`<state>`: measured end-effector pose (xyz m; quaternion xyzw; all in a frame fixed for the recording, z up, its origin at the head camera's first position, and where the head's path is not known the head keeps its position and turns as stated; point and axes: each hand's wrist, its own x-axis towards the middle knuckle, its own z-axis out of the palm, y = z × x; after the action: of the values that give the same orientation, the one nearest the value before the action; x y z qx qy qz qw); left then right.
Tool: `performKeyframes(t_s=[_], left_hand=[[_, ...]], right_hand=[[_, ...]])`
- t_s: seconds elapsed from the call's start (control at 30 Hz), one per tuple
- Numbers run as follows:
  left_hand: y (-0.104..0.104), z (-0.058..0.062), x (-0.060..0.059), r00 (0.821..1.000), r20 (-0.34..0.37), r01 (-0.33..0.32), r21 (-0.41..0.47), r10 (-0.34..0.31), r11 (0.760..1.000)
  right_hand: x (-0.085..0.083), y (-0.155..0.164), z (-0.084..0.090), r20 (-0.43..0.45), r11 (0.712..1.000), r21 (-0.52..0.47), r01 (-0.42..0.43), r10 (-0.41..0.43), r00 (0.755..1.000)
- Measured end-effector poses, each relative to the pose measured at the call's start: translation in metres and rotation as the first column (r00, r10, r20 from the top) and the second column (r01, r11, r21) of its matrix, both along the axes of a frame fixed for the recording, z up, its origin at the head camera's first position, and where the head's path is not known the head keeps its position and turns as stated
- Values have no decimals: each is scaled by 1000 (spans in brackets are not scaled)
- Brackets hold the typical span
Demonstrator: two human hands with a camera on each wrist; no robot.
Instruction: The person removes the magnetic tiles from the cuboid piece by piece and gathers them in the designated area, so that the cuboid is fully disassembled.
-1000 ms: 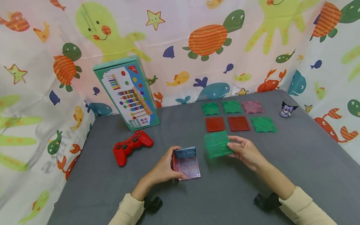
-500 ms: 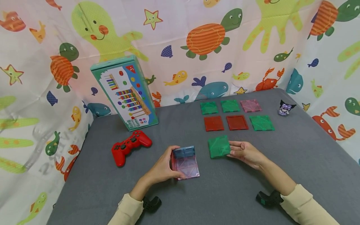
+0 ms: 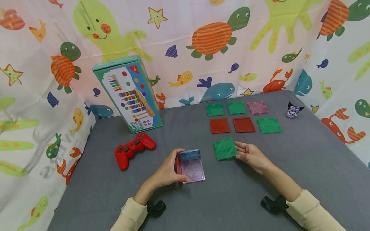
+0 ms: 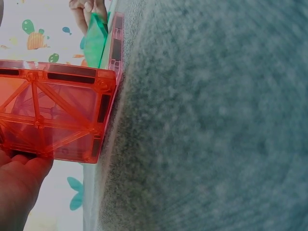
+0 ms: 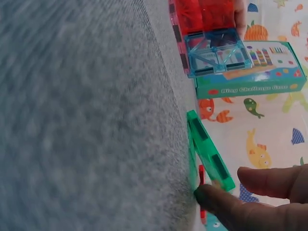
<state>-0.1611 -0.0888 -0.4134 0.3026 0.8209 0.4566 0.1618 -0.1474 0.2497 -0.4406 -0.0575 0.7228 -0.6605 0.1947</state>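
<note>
My left hand [image 3: 170,170] grips a stack of translucent pink and blue square tiles [image 3: 190,165] by its left edge, tilted up off the grey table [image 3: 231,199]. In the left wrist view the stack [image 4: 53,115] looks orange-pink above my fingers [image 4: 19,187]. My right hand [image 3: 249,153] lies with relaxed fingers at the right edge of a green tile [image 3: 224,148] on the table. In the right wrist view a fingertip [image 5: 214,198] touches the green tile's [image 5: 209,156] near edge. Beyond it lie two rows of tiles: green [image 3: 215,109], green [image 3: 237,107], pink [image 3: 258,107], then red [image 3: 219,125], red [image 3: 244,124], green [image 3: 269,125].
A red game controller [image 3: 134,149] lies left of the stack. A tall toy box [image 3: 128,93] leans against the sea-animal curtain at the back. A small dark figurine [image 3: 293,111] stands at the far right. The table's edges meet the curtain on three sides.
The green tile went from held tilted above the table in my right hand to lying flat below the left red tile. My right fingers loosened. The left hand and stack stayed put.
</note>
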Motion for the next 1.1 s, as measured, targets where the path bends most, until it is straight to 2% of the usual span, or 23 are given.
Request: performKeyframes(t_s=[0.17,0.27,0.37,0.4,0.43,0.5,0.57,0.63,0.73,0.83,0.93,1.0,1.1], left_hand=[[-4,-22,-8,1000,-19,-17,7,18,1000],[-4,-20,-8,1000,-21,-19,2,19,1000],[-4,-19,-8,1000,-21,-14,-10,14,1000],[-5,-18,-9,1000,-27,-11,-15,10,1000],[-6,-22,-11,999,-42,-6,-15,6,1000],[-6,-21,-9,999,-44,-12,-6,12,1000],[-5,-18,-5,999,-15,-47,-3,47,999],[-5,-15,0,994,43,-100,10,99,995],[-4,-12,9,973,161,-172,32,165,985],[-3,-11,14,955,256,-179,94,150,979],[-3,-11,15,947,300,-163,154,111,974],[-4,-11,15,941,327,-155,175,91,972],[-6,-10,14,929,361,-150,179,77,972]], right_hand=[[3,-3,5,-64,990,135,25,-17,998],[4,-7,9,-137,971,232,61,-30,990],[3,-15,14,-221,954,286,84,-20,975],[1,-19,16,-250,952,295,82,-6,968],[-1,-24,19,-278,951,299,74,13,961],[-6,-36,22,-329,950,310,39,69,942],[-13,-49,26,-364,944,329,-5,131,922],[-19,-63,29,-369,933,355,-60,198,908],[-28,-81,30,-328,903,404,-145,291,899],[-37,-94,25,-257,895,384,-227,340,905],[-44,-103,16,-224,904,332,-271,355,908],[-46,-108,11,-232,907,321,-272,354,906],[-46,-113,6,-270,920,324,-221,314,910]])
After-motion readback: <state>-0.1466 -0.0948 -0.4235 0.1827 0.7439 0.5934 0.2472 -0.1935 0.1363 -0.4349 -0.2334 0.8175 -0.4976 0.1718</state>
